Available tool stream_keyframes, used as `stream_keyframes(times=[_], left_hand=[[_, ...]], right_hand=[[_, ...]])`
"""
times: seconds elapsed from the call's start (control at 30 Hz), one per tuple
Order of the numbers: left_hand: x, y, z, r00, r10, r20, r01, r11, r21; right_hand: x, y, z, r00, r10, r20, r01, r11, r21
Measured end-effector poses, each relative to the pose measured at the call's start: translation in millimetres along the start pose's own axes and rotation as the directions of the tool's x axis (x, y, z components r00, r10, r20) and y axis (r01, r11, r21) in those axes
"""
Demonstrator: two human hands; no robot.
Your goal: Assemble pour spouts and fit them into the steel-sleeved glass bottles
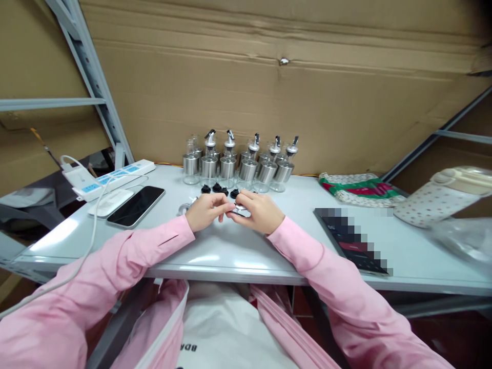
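Observation:
My right hand pinches a small silver-and-black pourer spout piece between thumb and fingers, low over the table. My left hand meets it there, its thumb and forefinger closed at the near end of the same piece; the exact contact is partly hidden. Just beyond the fingers lie several black stoppers. Silver-grey parts show beside my left hand, partly covered by it. Behind stand glass bottles with steel sleeves; several in the front row carry silver pourer spouts with black flip lids.
On the left of the table are a dark phone, a white charger and a power strip. A cable crosses my left sleeve. Rightward lie a dark tablet-like object, patterned cloth and a dotted bottle. Cardboard closes the back.

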State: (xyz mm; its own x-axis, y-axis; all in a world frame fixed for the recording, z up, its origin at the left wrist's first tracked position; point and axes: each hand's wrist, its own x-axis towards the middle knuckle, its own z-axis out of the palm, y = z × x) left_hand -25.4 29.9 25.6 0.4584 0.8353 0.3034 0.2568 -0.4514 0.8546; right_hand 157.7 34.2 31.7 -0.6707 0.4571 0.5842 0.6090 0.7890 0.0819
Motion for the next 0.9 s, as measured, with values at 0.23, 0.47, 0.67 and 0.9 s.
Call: stream_keyframes(times=[0.23, 0.47, 0.67, 0.9], left_hand=[[0, 1, 0.3, 1.0, 0.008, -0.003, -0.008, 1.0, 0.011], [-1, 5, 1.9, 1.0, 0.007, 0.022, -0.008, 1.0, 0.019], [-1, 5, 1.7, 0.997, 0.016, 0.07, -0.018, 0.999, 0.027], [-1, 9, -1.5, 0.975, 0.027, 0.221, -0.025, 1.0, -0.014]], right_hand=[[-1, 3, 2, 0.999, -0.042, 0.016, 0.042, 0.999, -0.023], [0, -2, -4, 0.998, -0.068, -0.006, 0.068, 0.997, -0.032], [1, -5, -5, 0.999, -0.044, 0.016, 0.044, 0.999, 0.023], [1, -7, -6, 1.0, 0.015, 0.01, -0.016, 0.994, 0.113]])
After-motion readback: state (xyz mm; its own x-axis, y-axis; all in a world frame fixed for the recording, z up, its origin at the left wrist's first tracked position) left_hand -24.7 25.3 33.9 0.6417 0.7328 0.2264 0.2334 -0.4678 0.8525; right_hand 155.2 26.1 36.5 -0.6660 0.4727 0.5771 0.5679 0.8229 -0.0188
